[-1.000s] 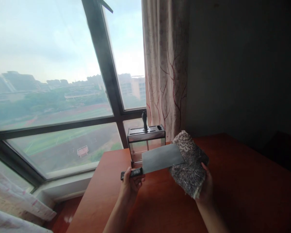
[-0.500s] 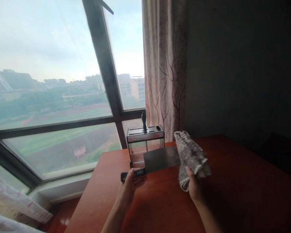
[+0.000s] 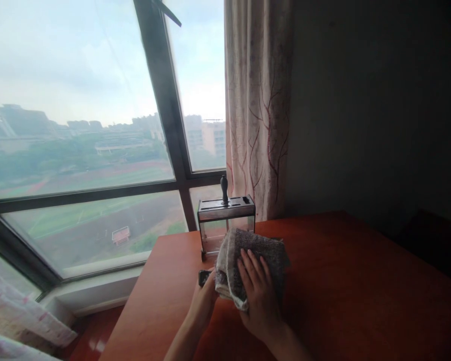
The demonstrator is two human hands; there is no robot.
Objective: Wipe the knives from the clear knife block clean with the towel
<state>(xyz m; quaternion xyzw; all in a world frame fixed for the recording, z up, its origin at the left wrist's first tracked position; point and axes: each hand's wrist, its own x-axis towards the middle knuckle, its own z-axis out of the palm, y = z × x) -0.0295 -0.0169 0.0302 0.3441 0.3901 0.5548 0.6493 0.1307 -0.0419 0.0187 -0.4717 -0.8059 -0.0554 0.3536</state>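
My left hand [image 3: 203, 299] is closed around the black handle [image 3: 203, 277] of a cleaver, whose handle end sticks out at the left. A folded grey-and-white towel [image 3: 255, 243] lies over the cleaver's blade and hides nearly all of it. My right hand [image 3: 258, 293] holds the towel against the blade, fingers stretched along the cloth. Both hands are above the reddish-brown table [image 3: 346, 301]. Just behind the towel stands a knife block [image 3: 226, 204] with clear sides and a slotted metal top, a dark-handled tool upright in it.
A large window [image 3: 78, 150] with dark frames takes up the left side. A patterned curtain [image 3: 257, 110] hangs behind the knife block. The table's left edge runs near my left arm, and a dark wall [image 3: 368, 120] rises at the right.
The towel has moved left in my right hand and now covers the blade, which showed bare before. My left hand still grips the handle, slightly further right.
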